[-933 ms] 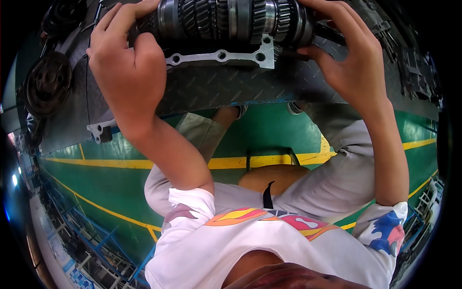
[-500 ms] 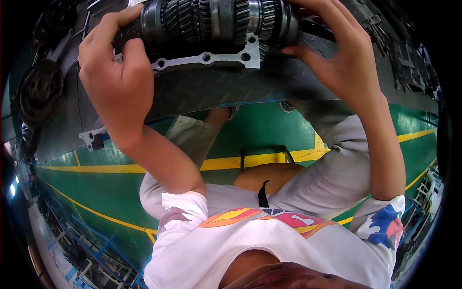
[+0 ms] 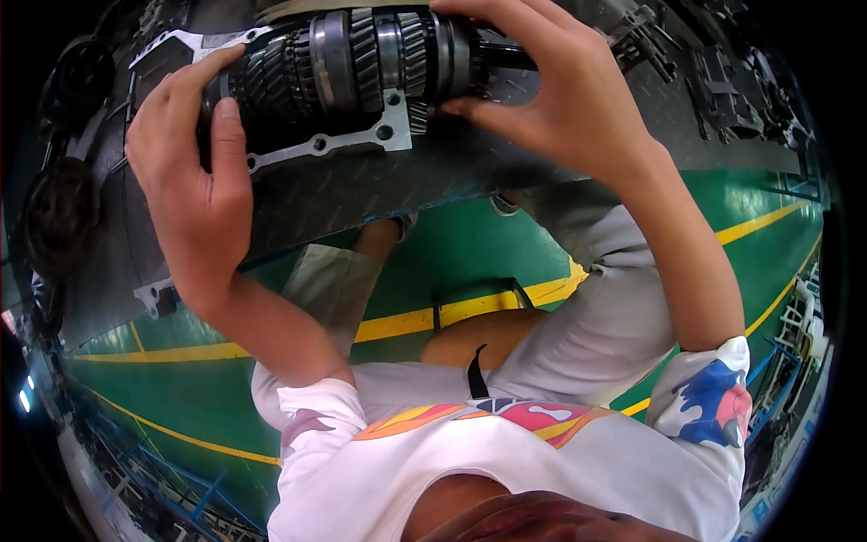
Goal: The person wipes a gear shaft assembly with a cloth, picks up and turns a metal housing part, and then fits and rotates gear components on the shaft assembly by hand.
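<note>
A gear shaft point(image 3: 331, 68), a row of steel gears and rings on one axle, lies lengthwise across a grey metal transmission housing point(image 3: 348, 138) with bolt holes along its flange. My left hand point(image 3: 194, 158) grips the shaft's left end, thumb on the near side and fingers over the far side. Around the rings at its right end curve the thumb and fingers of my right hand point(image 3: 564, 86). A thinner part of the axle sticks out to the right beneath that palm. The underside of the gears is hidden inside the housing.
The dark patterned-metal workbench point(image 3: 361, 190) carries dark round parts point(image 3: 61, 217) at the left and several metal parts point(image 3: 727, 95) at the right. A small metal bracket point(image 3: 155, 296) sits by the bench's near left edge. Below are a stool point(image 3: 488, 341) and green floor.
The view has shifted, so the housing and gears appear farther left, with more of the housing's far rim showing. My right hand has closed in around the shaft's right end.
</note>
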Demonstrator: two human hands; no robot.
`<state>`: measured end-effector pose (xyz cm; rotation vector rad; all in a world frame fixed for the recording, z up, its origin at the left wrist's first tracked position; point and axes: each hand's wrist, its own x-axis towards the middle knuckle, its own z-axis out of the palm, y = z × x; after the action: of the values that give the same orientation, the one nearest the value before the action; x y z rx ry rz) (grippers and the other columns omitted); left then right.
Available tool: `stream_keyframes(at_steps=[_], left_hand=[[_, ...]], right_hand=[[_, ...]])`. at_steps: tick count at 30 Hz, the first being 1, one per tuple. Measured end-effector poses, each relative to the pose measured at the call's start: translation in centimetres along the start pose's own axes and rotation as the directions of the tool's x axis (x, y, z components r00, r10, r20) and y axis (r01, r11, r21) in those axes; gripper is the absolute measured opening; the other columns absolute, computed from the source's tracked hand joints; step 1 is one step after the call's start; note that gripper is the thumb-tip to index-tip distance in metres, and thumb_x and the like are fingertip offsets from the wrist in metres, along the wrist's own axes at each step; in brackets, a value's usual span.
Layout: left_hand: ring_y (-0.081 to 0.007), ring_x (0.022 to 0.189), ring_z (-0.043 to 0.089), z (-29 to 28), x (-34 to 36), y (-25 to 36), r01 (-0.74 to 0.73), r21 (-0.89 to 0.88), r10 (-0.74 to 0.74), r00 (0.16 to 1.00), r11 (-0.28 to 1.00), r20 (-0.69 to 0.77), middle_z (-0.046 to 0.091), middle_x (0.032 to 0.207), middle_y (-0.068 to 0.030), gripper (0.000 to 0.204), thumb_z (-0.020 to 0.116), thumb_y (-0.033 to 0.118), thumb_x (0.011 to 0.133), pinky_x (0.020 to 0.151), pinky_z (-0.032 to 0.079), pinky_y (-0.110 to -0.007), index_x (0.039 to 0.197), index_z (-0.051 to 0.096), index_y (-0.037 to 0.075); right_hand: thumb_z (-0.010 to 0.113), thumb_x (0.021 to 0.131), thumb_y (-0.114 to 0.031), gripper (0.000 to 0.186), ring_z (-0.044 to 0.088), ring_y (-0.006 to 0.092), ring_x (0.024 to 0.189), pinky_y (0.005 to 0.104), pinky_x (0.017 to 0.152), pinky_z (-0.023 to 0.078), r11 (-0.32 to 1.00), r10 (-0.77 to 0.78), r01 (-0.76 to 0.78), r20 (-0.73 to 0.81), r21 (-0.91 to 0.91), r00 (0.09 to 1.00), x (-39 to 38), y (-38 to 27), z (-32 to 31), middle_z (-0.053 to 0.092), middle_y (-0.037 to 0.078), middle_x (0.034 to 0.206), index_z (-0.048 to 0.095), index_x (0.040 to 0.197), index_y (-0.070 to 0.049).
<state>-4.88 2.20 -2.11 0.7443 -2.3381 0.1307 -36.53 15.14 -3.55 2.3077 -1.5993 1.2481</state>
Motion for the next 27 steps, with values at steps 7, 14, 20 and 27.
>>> stream_keyframes(at_steps=[7,14,20,27], left_hand=[[-0.0374,0.160,0.049,1.4,0.2,1.3,-0.039,0.072,0.039,0.999,0.997,-0.008,0.067,0.163,-0.0086,0.040,0.056,0.014,0.113,0.134,0.030,-0.050,0.149,0.074,0.016],[-0.0364,0.155,0.054,1.7,-0.3,1.7,0.064,0.020,-0.062,0.997,0.998,-0.053,0.077,0.145,-0.0001,0.038,0.057,0.018,0.112,0.132,0.019,-0.078,0.143,0.078,0.026],[-0.0329,0.150,0.058,1.9,-0.4,1.7,0.014,0.152,-0.005,0.998,0.988,-0.064,0.076,0.150,-0.0079,0.043,0.053,0.014,0.116,0.130,0.032,-0.048,0.152,0.076,0.018],[-0.0306,0.141,0.059,0.4,-0.4,2.4,0.044,0.179,-0.048,0.999,0.983,0.019,0.076,0.151,-0.0064,0.043,0.058,0.015,0.116,0.131,0.027,-0.045,0.156,0.073,0.018]], right_hand=[[0.095,0.079,-0.011,0.066,0.075,0.0347,0.115,0.0444,0.100,0.062,0.995,0.095,-0.097,0.105,0.017,0.990,-0.8,0.9,-0.9,0.073,0.015,0.127,0.069,0.139,-0.006],[0.096,0.079,-0.011,0.065,0.075,0.0351,0.115,0.0437,0.100,0.063,0.994,0.069,-0.076,0.095,0.073,0.993,-0.3,0.7,-0.8,0.073,0.017,0.126,0.070,0.138,-0.005],[0.096,0.080,-0.010,0.063,0.078,0.0350,0.112,0.0437,0.098,0.064,0.984,0.162,-0.172,0.155,0.049,0.975,-0.1,0.0,-0.7,0.074,0.017,0.125,0.070,0.137,-0.003],[0.096,0.079,-0.013,0.063,0.075,0.0372,0.111,0.0459,0.097,0.062,0.992,0.127,-0.123,0.138,-0.037,0.982,0.1,-0.5,-0.9,0.074,0.017,0.120,0.070,0.136,-0.003]])
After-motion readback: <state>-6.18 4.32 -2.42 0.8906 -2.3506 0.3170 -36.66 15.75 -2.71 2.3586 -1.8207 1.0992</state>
